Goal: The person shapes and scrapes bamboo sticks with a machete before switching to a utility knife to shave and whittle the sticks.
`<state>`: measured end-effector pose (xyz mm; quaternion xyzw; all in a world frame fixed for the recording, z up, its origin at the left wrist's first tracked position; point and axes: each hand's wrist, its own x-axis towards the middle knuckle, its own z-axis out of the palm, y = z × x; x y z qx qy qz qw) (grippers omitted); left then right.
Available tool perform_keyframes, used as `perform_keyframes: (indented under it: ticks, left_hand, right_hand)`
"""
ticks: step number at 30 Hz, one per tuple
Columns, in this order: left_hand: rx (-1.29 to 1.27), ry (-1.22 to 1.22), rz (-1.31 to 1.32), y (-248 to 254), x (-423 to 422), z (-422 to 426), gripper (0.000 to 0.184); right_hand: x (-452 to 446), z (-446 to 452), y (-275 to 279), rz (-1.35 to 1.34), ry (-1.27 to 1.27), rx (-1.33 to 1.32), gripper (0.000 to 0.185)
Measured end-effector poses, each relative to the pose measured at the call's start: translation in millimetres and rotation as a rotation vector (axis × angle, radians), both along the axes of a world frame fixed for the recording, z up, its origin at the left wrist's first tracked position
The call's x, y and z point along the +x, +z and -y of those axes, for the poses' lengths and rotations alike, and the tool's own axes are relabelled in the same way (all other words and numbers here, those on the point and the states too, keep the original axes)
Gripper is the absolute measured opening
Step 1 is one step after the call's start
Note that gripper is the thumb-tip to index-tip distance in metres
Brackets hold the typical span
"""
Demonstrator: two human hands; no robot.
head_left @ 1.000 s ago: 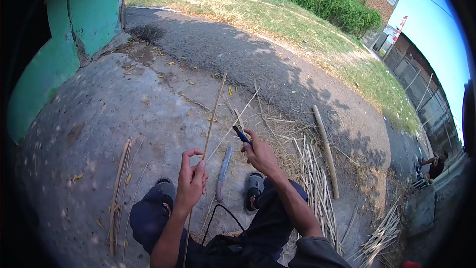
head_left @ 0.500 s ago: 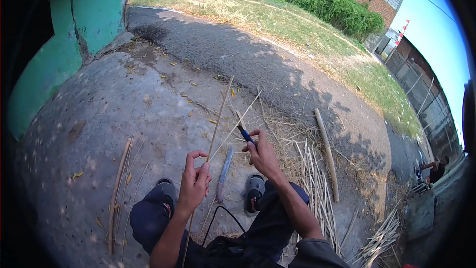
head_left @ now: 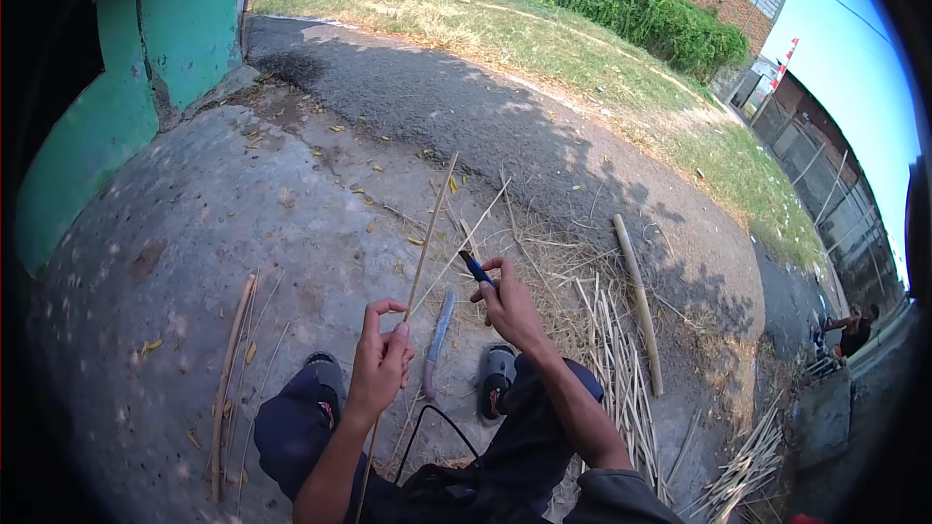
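My left hand (head_left: 381, 366) is closed around a long thin bamboo strip (head_left: 431, 233), which runs from near my lap up and away, tilted slightly right. In my right hand (head_left: 510, 306) is a blue utility knife (head_left: 476, 269), gripped by its handle with the dark blade end pointing up and left. The knife is a short way right of the strip and looks apart from it. A large knife (head_left: 440, 340) with a long grey blade lies on the ground between my feet. Another pale strip (head_left: 485, 211) slants behind the held one.
Split bamboo strips (head_left: 621, 369) lie piled to my right beside a thick bamboo pole (head_left: 638, 306). More strips (head_left: 743, 471) lie farther right. Bamboo lengths (head_left: 233, 369) rest on the concrete at left. A person (head_left: 854, 332) sits at the far right.
The right hand and its utility knife have shifted slightly down and left, a little nearer the strip. The left hand and strip stay almost where they were.
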<state>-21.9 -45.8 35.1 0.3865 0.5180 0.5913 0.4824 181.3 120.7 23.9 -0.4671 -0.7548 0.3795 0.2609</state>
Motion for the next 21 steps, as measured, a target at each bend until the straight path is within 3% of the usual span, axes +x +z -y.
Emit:
perform_keyframes:
  ticks: [6, 8, 10, 12, 13, 14, 17, 21]
  left_hand:
    - [0.003, -0.005, -0.005, 2, -1, 0, 0.022]
    - [0.013, -0.007, -0.003, 3, 0, 1, 0.022]
    - [0.0, 0.018, 0.019, 5, 0, 1, 0.022]
    - [-0.002, 0.014, 0.015, 6, 1, 1, 0.022]
    - [-0.007, 0.019, 0.011, 5, 1, 1, 0.022]
    - [-0.008, 0.012, 0.015, 5, 1, 1, 0.022]
    - [-0.015, 0.017, -0.005, 4, 2, 1, 0.021]
    - [-0.016, 0.024, 0.011, 4, 4, -2, 0.02]
  right_hand:
    - [11, -8, 13, -0.115, -0.097, -0.033, 0.028]
    - [21, -23, 10, -0.651, -0.195, -0.182, 0.026]
    - [38, -40, 7, -0.748, -0.224, -0.241, 0.028]
    - [50, -53, 5, -1.152, -0.267, -0.461, 0.033]
    - [55, -55, 3, -1.224, -0.252, -0.458, 0.038]
    - [58, -57, 1, -1.222, -0.259, -0.453, 0.038]
    - [48, -41, 22, -1.1, -0.325, -0.011, 0.048]
    - [41, -32, 33, -0.909, -0.334, 0.222, 0.05]
